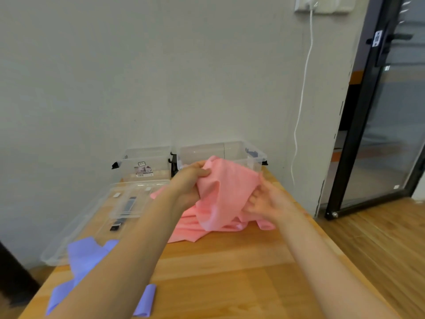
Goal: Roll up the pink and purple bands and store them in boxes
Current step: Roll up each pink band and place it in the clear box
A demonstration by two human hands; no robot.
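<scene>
At table's far edge: two clear boxes [147, 165], contents unclear | both hands' fingers [254, 199] grasp pink band [220, 199]

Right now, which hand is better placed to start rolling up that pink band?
Probably the right hand: it pinches the pink band low by a loose edge. The left hand grips the bunched top, holding it up off the table.

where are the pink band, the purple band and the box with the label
pink band [222, 199]: head view, on the bunched middle held up between the hands
purple band [84, 254]: head view, on its flat upper part on the table
labelled box [147, 163]: head view, on its clear front wall
</scene>
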